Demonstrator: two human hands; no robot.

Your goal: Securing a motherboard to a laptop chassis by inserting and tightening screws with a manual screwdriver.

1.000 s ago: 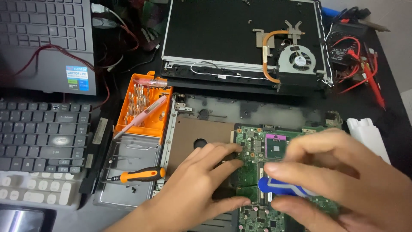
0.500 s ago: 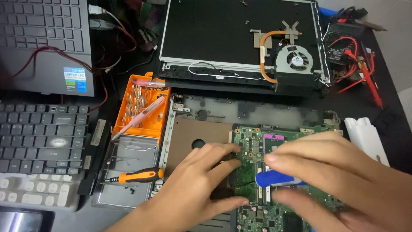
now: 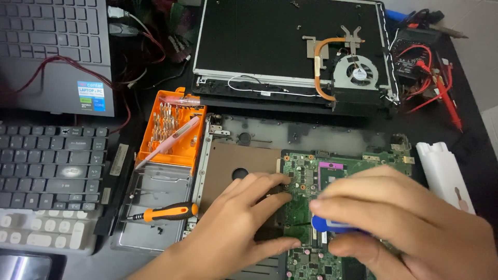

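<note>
— Head view: what's in the hands?

— The right hand [image 3: 410, 228] pinches a blue-handled tool [image 3: 328, 224] over the green motherboard [image 3: 311, 192], fingers tight around it. The left hand [image 3: 244, 223] lies flat on the board, fingers spread, holding nothing.

— What crowds them?

— An orange-handled screwdriver [image 3: 168, 211] on a metal tray [image 3: 155, 186], an orange bit case [image 3: 174, 132] behind it, a white bottle [image 3: 443, 173] to the right. The tool's tip is hidden, probably touching the board.
</note>
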